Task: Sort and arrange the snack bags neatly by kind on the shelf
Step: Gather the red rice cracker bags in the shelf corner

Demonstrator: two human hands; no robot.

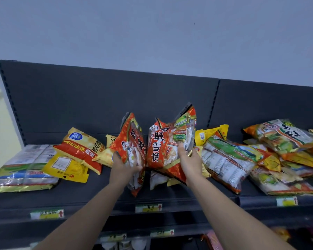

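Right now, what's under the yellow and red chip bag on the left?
A flat yellow bag, itself overlapping a clear multipack. Anything further under the chip bag is hidden.

red snack bags (154, 150), yellow bags (69, 165), dark shelf (79, 193)

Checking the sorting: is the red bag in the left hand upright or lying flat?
Upright: the left hand grips the red bag on end, top edge up.
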